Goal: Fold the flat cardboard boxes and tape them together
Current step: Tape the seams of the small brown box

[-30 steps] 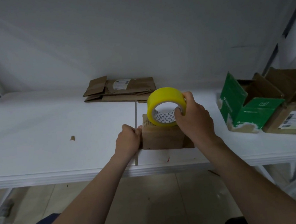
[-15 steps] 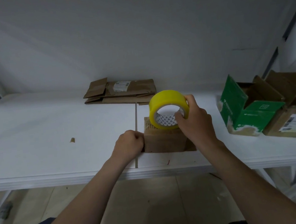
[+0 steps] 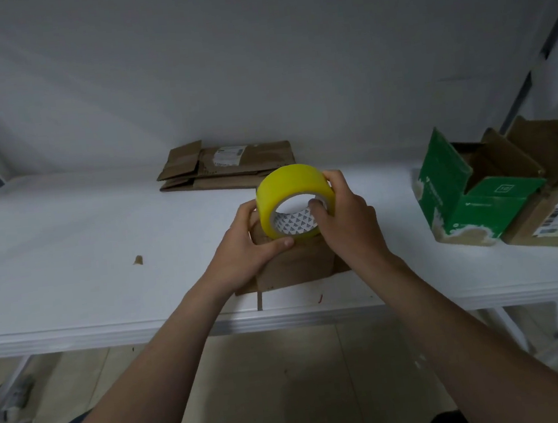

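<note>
You are holding the yellow tape roll over the small folded cardboard box, which is sitting near the front edge of the tabletop. Your right hand is gripping the roll, thumb inside the core. Your left hand, bracing the box's side a moment ago, is now cupping the roll too, thumb at its lower edge, probably hunting for the tape end. Flattened cardboard boxes are waiting at the back

The left hand is leaving the small box's side and joining the right hand on the yellow tape roll at frame centre, its thumb pressing under the lower rim.
</note>
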The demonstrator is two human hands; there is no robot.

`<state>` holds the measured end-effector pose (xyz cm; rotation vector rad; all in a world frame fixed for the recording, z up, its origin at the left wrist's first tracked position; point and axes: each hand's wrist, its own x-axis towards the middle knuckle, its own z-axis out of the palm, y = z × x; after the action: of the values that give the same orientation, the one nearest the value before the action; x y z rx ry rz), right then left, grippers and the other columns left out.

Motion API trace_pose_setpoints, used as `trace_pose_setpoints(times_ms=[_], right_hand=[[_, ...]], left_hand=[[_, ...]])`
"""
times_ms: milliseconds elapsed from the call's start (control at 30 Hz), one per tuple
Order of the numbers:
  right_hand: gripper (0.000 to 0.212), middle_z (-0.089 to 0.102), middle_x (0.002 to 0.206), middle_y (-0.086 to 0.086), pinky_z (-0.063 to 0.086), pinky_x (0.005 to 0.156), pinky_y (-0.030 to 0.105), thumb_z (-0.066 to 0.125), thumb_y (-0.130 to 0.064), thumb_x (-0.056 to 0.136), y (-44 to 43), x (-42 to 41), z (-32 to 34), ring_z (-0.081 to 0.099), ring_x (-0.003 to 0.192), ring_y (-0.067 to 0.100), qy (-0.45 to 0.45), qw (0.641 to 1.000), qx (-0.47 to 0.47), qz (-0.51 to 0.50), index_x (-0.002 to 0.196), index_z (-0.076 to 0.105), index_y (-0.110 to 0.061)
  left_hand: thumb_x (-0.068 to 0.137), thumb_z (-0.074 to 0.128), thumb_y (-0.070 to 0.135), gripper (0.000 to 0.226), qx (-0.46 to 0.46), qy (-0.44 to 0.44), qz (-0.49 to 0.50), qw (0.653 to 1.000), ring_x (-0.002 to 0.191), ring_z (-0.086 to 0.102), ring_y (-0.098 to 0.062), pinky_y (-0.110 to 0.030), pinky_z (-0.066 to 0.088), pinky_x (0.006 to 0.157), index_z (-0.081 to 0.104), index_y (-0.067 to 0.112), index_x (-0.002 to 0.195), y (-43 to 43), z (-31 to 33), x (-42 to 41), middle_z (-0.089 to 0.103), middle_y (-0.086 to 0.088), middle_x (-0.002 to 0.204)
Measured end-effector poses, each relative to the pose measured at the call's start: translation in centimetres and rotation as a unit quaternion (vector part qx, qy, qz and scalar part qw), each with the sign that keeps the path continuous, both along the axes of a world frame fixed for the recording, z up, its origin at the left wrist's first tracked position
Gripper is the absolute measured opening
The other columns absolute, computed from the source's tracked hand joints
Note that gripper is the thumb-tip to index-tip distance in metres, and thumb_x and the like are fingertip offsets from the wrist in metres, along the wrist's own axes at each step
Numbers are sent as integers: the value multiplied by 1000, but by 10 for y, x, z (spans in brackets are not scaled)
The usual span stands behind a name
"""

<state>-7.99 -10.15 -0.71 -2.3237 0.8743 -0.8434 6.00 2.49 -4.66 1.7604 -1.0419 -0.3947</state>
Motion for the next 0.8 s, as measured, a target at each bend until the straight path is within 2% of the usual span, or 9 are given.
trace_pose_setpoints(times_ms=[67,200,300,467,533,633,733,800], right_hand=[[34,66,117,5,46,82,33,51,-27,104,-2,-1,3,64,101,29,-1,1000,-3,1,138,45,-24],[31,64,119,6,49,82,42,48,-21,104,-6,-3,8,61,102,34,3,999,-41,12,135,45,-25],[33,60,127,7,46,83,43,46,-16,102,-7,-6,13,58,105,40,21,998,-63,3,134,44,-27],[44,58,129,6,50,80,40,45,-3,96,-26,-29,22,58,106,40,10,995,-94,-43,132,49,-27],[42,61,119,2,57,77,46,47,-5,95,-28,-33,17,61,101,34,-28,997,-43,-49,127,51,-31],[24,62,103,-3,63,62,44,56,-17,96,-27,-27,5,65,93,26,-96,984,130,-79,115,56,-33],[23,69,104,-1,63,74,50,69,-33,81,-28,-20,-13,68,97,26,-145,946,277,-85,103,62,-32],[21,71,103,2,62,78,53,69,-38,80,-28,-18,-17,69,97,27,-151,940,293,-86,99,64,-32]], left_hand=[[80,84,33,75,8,13,-4,1000,112,54,13,-16,47,93,41,29,142,1,-2,2,60,22,124],[83,81,32,74,24,5,-27,999,107,51,23,-12,43,90,39,27,143,2,-1,2,57,30,120],[84,79,38,74,27,0,-40,999,116,55,9,-21,46,96,38,27,145,1,-4,2,60,20,128],[87,76,37,74,30,1,-51,998,112,55,10,-11,47,87,33,28,146,0,-3,2,58,23,131],[86,76,37,73,29,-4,-53,998,112,56,9,-10,46,86,33,29,145,-1,-3,2,58,21,133],[85,77,39,72,34,-8,-51,998,112,54,12,-9,44,85,35,31,143,-3,-2,2,59,22,132],[81,82,40,77,28,-17,-35,999,111,54,11,-15,44,89,36,32,142,-5,-2,-1,59,24,129],[78,84,39,79,24,-12,-23,999,106,56,14,-8,43,83,37,32,141,-7,-3,-3,60,24,127]])
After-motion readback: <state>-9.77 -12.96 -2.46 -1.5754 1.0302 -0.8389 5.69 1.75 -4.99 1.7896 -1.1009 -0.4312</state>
